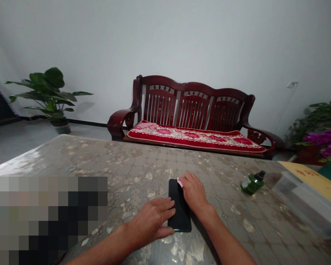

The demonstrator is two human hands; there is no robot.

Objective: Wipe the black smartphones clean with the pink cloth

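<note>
A black smartphone (178, 217) lies flat on the table, its dark screen facing up. My left hand (151, 217) is at the phone's left side, fingers stretched out with their tips on its edge and the thumb by the lower left corner. At the upper right part of the screen, my right hand (193, 189) has its fingers closed on a small pink cloth (180, 182), pressed against the phone. Most of the cloth is hidden under those fingers. To the right stands a green bottle (252, 183) with a black pump top.
A patterned cover lies over the table (121, 162). On the right is a clear plastic box (306, 202) with a yellow sheet (311, 176) on top. Beyond the table stands a wooden bench (193, 99). A potted plant (53, 95) is at the left; a blurred-out patch covers the lower left.
</note>
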